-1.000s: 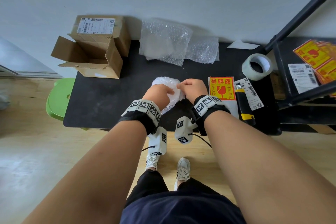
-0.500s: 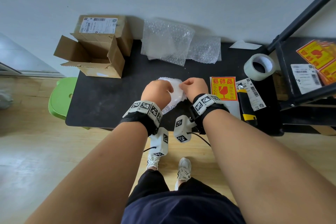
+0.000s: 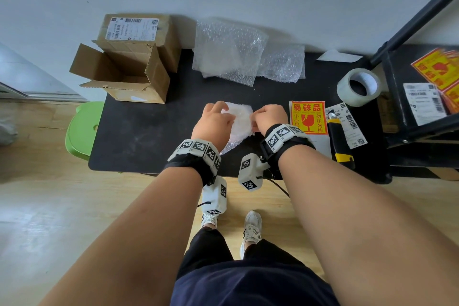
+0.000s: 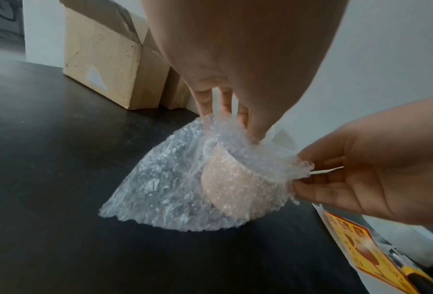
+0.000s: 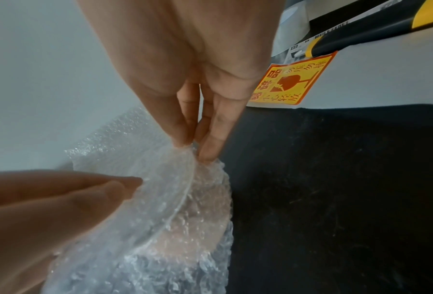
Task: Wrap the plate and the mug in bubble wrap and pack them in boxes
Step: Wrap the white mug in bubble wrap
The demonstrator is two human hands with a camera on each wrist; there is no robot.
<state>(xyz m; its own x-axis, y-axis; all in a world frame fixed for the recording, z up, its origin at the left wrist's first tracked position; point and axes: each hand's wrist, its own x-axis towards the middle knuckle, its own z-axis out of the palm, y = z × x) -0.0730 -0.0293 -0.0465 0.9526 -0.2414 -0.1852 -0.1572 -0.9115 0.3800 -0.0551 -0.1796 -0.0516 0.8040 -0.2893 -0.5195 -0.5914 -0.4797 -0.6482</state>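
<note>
At eleven o'clock the open box (image 3: 124,74) waits empty. Table centre: the bubble wrap (image 4: 175,191) half-covers the pink mug (image 4: 225,185) (plate unseen); left hand (image 3: 213,124) and right hand (image 3: 269,117) pinch its edges.

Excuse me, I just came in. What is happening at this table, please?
A person is wrapping a pink mug in bubble wrap on the black table. The left hand pinches the top of the wrap, and the right hand pinches its edge on the other side. The mug sits inside the wrap, which is not yet closed. An open box waits at the back left, with more bubble wrap and a tape roll nearby.
</note>
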